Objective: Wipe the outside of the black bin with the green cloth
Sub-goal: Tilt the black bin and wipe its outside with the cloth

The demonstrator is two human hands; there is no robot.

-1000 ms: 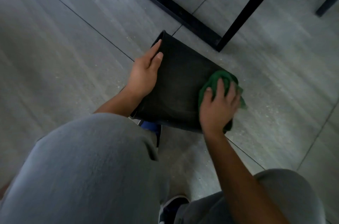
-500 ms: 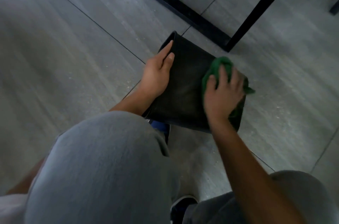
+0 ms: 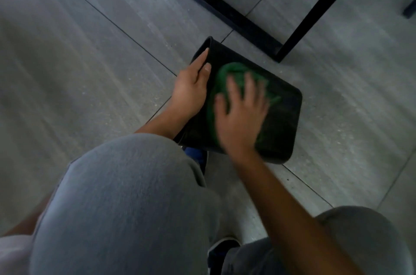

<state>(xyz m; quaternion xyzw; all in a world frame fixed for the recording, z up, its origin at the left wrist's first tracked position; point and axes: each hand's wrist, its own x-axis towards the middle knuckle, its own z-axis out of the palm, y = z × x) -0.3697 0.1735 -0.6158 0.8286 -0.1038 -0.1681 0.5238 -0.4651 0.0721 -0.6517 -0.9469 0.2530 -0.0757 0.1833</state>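
Your grey-trousered knee fills the lower left of the frame, and the grey tiled floor runs across everything behind it, with black furniture legs crossing the upper right.

The black bin sits in the middle of the frame, tipped on its side with one broad wall facing up at you. It looks like thin moulded plastic, so expect it to be light and inclined to skate on smooth tile when you rub it (hence the steadying hand). Its walls will probably flex a little under pressure, while the corners and rim should be stiffer. The smooth face offers little to grab, so take it by an edge.

Your left hand does just that: it lies along the bin's left edge, fingers extended and curled slightly over it, bracing more than clenching.

Your right hand is spread flat, fingers splayed, palm pressing the green cloth against the upturned wall, centre-left of that face. It is blurred, so you cannot tell how firmly the fingers pinch the fabric. The cloth is soft and bunched, and it will slide under a loose palm, so keep weight on it.

The wall's right part is uncovered.
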